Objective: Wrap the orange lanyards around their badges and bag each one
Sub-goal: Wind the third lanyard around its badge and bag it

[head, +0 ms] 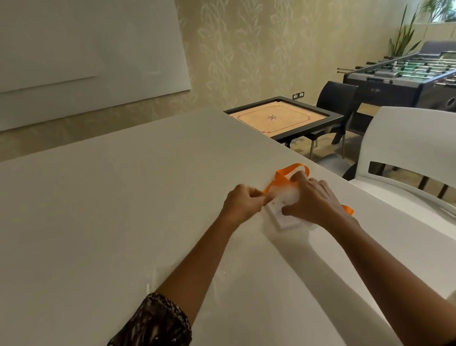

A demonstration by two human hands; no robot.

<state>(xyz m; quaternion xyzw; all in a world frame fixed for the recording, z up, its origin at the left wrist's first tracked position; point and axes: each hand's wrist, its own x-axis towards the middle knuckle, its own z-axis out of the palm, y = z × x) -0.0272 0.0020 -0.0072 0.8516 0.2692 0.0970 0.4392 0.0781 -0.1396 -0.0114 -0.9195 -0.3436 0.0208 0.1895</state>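
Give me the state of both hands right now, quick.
Left hand: closed, pinching the orange lanyard.
Right hand: closed on the white badge, thumb at its near side, fingers over the top.

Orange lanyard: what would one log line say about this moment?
step: wrapping | left hand: pinches orange lanyard | right hand: holds badge on table | loop: loose, beyond badge

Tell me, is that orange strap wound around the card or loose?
Mostly loose: a loop of strap arches up beyond the card, and an end sticks out past the right hand. The left hand pinches it.
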